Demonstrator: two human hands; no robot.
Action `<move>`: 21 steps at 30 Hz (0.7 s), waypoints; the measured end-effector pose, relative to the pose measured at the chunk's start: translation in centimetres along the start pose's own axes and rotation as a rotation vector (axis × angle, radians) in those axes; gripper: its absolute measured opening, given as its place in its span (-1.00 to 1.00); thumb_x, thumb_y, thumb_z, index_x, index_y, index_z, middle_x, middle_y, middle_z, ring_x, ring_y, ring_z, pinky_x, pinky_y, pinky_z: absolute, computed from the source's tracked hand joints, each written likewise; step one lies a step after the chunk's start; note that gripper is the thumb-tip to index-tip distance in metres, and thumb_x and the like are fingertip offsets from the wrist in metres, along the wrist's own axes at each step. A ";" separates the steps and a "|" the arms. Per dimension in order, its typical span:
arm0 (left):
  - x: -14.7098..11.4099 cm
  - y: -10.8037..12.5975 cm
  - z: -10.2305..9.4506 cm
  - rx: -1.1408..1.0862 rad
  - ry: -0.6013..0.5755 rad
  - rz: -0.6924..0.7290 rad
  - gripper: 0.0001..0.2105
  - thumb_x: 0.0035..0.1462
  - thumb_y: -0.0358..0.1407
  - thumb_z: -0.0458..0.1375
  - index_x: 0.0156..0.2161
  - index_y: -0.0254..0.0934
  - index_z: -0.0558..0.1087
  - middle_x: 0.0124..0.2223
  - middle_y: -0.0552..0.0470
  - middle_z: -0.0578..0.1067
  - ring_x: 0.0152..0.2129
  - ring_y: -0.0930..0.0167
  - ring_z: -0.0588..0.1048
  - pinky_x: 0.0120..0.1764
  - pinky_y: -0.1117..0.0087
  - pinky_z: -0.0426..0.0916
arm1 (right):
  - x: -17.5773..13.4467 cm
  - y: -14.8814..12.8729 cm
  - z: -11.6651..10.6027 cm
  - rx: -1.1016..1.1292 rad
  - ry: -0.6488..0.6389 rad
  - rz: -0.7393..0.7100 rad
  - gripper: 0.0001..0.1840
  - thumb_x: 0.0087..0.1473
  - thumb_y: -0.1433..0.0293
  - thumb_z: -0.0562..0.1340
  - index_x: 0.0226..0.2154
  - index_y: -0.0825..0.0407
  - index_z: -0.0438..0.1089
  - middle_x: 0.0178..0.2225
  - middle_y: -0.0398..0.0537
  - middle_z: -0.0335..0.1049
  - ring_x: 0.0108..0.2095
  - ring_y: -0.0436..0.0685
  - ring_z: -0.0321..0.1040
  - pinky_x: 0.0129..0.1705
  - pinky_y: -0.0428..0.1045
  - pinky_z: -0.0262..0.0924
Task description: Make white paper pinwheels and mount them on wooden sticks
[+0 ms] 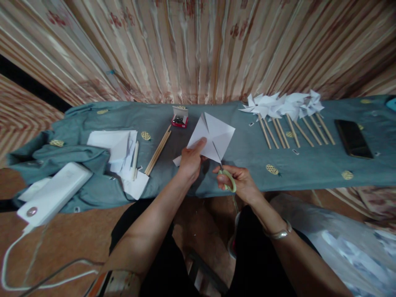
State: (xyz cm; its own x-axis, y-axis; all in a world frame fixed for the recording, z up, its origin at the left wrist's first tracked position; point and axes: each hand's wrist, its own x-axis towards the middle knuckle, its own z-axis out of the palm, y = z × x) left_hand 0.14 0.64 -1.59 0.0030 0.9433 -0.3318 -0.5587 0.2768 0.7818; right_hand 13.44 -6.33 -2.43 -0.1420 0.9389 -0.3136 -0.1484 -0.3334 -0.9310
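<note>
A square sheet of white paper [223, 131] is pinched in my left hand [191, 161], thumb on top and fingers underneath. One slit opens at its far corner, and creases cross near the middle. My right hand [239, 181] is closed round the green handles of a pair of scissors [228, 180]. The blades reach into the paper's near corner, along a line toward the centre. Just left of the paper lie a small red box [180, 117] with dark metal pieces inside and a few wooden sticks [158, 152].
Paper pinwheels [287, 105] on wooden sticks lie in a row at the right, beside a dark phone [353, 138]. Loose paper [116, 144] and a white pen-like stick [135, 159] are at the left. A white power bank [57, 193] with a cable rests on the bunched green cloth [247, 159].
</note>
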 end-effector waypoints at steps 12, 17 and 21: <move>-0.4 -0.5 0.1 0.023 -0.040 0.005 -0.69 -0.21 -0.21 0.38 -0.34 -0.35 0.51 -0.37 0.00 0.56 -0.47 0.40 0.48 -0.44 0.42 0.30 | -1.0 0.1 -0.3 -0.040 -0.024 0.008 -0.54 -0.31 0.07 0.46 -0.41 0.05 0.48 -0.65 -0.25 0.35 -0.64 -0.11 0.25 -0.59 -0.16 0.19; -0.7 -0.3 0.6 0.016 -0.026 -0.006 -0.73 -0.17 -0.25 0.35 -0.34 -0.36 0.49 -0.34 -0.02 0.56 -0.46 0.40 0.50 -0.43 0.42 0.33 | -1.2 -0.1 -0.3 -0.040 -0.013 -0.002 -0.53 -0.32 0.08 0.46 -0.41 0.06 0.47 -0.65 -0.25 0.36 -0.65 -0.12 0.24 -0.59 -0.17 0.18; -0.6 0.1 0.8 -0.021 -0.027 -0.009 -0.76 -0.12 -0.29 0.32 -0.31 -0.36 0.49 -0.28 -0.07 0.58 -0.35 0.33 0.54 -0.29 0.34 0.41 | -1.3 -0.1 -0.2 -0.023 -0.015 0.038 -0.51 -0.37 0.08 0.47 -0.41 0.06 0.47 -0.65 -0.26 0.35 -0.64 -0.12 0.26 -0.57 -0.17 0.20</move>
State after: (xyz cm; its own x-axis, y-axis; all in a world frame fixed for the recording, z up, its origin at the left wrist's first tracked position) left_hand 0.75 0.22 -0.93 0.0304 0.9456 -0.3238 -0.5760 0.2813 0.7675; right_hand 13.85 -7.51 -1.94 -0.1621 0.9243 -0.3456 -0.1199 -0.3661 -0.9228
